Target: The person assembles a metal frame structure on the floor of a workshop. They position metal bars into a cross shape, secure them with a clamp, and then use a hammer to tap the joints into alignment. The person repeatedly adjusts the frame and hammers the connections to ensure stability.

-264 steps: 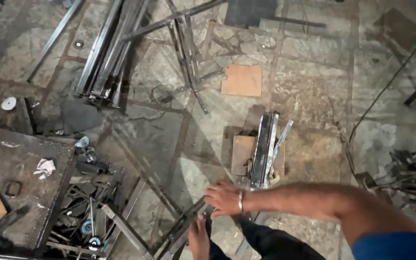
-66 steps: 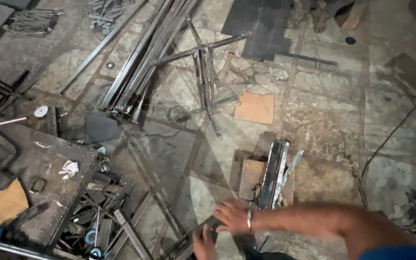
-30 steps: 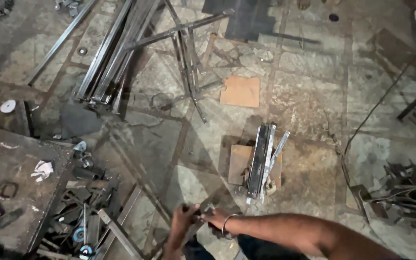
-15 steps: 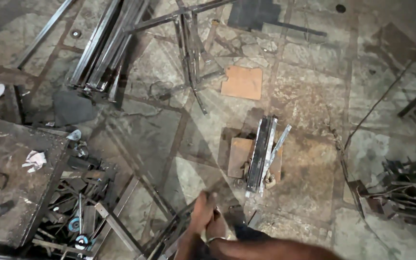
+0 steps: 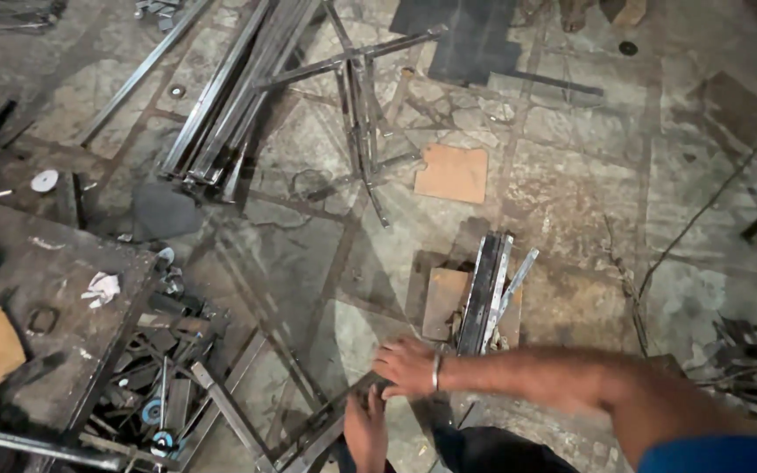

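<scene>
My right hand point(image 5: 405, 368), a metal bangle on its wrist, reaches in from the right. Its fingers curl over the upper end of a slanted steel angle frame point(image 5: 308, 431) lying on the stone floor. Just below it, my left hand point(image 5: 365, 429) comes up from the bottom edge and grips the same frame. A short bundle of steel bars point(image 5: 486, 293) rests on a rusty plate point(image 5: 442, 302) just beyond my right hand.
A dark metal workbench point(image 5: 45, 307) stands at the left, with scrap pieces and discs point(image 5: 159, 385) heaped beside it. Long steel sections point(image 5: 229, 105) and a welded stand point(image 5: 361, 114) lie further off. A cardboard square point(image 5: 453, 172) lies mid-floor; more scrap point(image 5: 755, 359) sits at the right.
My right arm now stretches in from the right and the hand sits slightly further right on the frame. My left hand has come into view beneath it.
</scene>
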